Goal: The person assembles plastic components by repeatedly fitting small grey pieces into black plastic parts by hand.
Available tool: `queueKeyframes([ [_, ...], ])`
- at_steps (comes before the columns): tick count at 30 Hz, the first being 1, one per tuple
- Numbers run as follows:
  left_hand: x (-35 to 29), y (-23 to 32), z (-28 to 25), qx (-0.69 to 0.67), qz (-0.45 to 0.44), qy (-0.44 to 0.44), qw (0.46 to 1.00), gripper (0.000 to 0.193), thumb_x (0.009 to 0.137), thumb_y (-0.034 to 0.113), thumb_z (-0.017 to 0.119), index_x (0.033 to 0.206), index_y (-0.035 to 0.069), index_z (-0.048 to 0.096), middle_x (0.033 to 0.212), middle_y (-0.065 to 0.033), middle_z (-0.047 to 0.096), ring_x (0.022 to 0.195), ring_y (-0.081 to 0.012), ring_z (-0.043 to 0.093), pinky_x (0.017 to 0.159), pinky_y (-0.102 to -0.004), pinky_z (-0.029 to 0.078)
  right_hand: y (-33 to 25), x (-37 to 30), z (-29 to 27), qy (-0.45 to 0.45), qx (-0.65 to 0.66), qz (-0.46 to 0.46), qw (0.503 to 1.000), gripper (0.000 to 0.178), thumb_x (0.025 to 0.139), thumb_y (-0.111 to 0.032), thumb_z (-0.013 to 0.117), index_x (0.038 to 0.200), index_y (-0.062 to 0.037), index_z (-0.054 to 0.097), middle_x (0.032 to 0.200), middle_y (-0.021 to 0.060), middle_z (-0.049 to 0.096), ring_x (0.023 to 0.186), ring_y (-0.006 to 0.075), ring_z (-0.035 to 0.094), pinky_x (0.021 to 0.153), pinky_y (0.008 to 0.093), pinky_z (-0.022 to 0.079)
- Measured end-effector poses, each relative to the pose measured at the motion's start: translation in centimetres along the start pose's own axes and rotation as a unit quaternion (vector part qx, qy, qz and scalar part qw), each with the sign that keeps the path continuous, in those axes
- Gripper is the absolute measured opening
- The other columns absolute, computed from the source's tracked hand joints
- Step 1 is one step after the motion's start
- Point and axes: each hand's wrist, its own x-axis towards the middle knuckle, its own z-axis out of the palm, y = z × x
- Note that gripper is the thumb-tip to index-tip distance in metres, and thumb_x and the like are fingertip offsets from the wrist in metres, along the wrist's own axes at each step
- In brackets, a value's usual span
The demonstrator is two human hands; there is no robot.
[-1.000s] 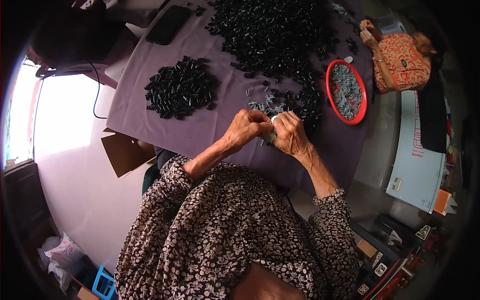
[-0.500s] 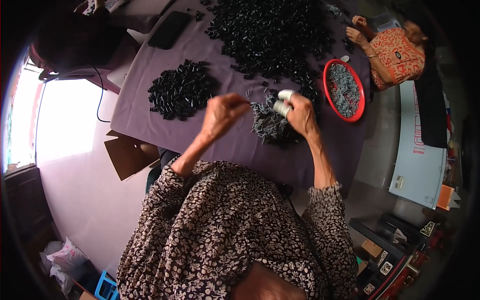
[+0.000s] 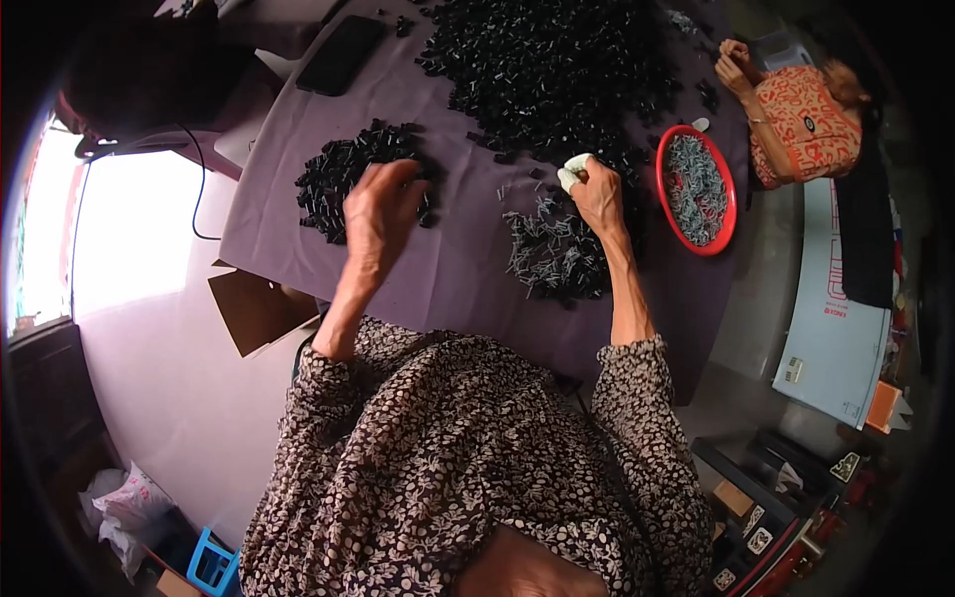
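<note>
My left hand [image 3: 378, 214] is over the right side of a small pile of black plastic pieces [image 3: 323, 189]. It is slightly blurred; its thumb stands apart from its fingers, and I see nothing held. My right hand [image 3: 598, 199] is closed in a pinch, with white covers [image 3: 573, 171] on its fingertips. Whatever it may hold is hidden. Just below and left of that hand lies a heap of small grey screw-like pins [image 3: 547, 254] mixed with black pieces.
A large mound of black pieces [image 3: 547, 75] covers the far part of the purple tablecloth [image 3: 468, 279]. To the right stands a red basin [image 3: 734, 204] holding grey pins. A black phone [image 3: 341, 55] lies at far left. Another person [image 3: 806, 124] sits at the far right with hands together.
My left hand has moved left from near the grey pins to the small black pile, and its fingers have parted. My right hand has shifted slightly farther away and stays closed.
</note>
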Motion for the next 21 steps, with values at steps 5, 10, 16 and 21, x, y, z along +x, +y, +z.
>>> queueKeyframes([
  [5,0.0,3.8,5.7,-0.289,-0.186,-0.191,0.920,0.026,0.078,0.012,0.062,0.099,-0.003,0.059,0.084,-0.0118,0.063,0.070,-0.0149,0.060,0.063,-0.0260,0.049,-3.5,-1.1,-1.3,-0.016,0.102,0.031,0.994,0.013,0.074,-0.010,0.064,0.078,0.0008,0.058,0.068,0.0123,0.062,0.059,0.0207,0.060,0.054,0.0310,0.046],
  [10,-1.2,3.9,7.9,-0.472,-0.306,-0.209,0.800,0.022,0.081,0.010,0.061,0.099,-0.001,0.060,0.083,-0.0064,0.063,0.071,-0.0125,0.060,0.067,-0.0257,0.049,-5.8,-4.2,0.0,-0.042,0.256,0.053,0.964,0.016,0.076,-0.007,0.058,0.091,-0.0003,0.060,0.074,0.0101,0.064,0.066,0.0139,0.059,0.061,0.0267,0.047],
  [16,-1.2,1.9,7.2,-0.484,-0.304,-0.149,0.807,0.012,0.080,0.009,0.061,0.088,-0.001,0.061,0.077,-0.0062,0.063,0.068,-0.0133,0.060,0.065,-0.0267,0.050,-3.7,-3.0,-2.2,-0.002,0.088,0.036,0.995,0.016,0.077,-0.005,0.059,0.091,-0.0012,0.063,0.085,0.0107,0.065,0.072,0.0169,0.061,0.064,0.0268,0.047],
  [21,-0.8,1.8,6.2,-0.466,-0.292,-0.148,0.822,0.014,0.080,0.008,0.061,0.090,-0.002,0.060,0.077,-0.0077,0.063,0.066,-0.0142,0.061,0.063,-0.0261,0.051,-2.3,-1.9,-2.3,-0.053,-0.036,-0.119,0.991,0.010,0.069,-0.006,0.063,0.078,-0.0018,0.061,0.074,0.0119,0.058,0.071,0.0295,0.055,0.065,0.0371,0.045],
])
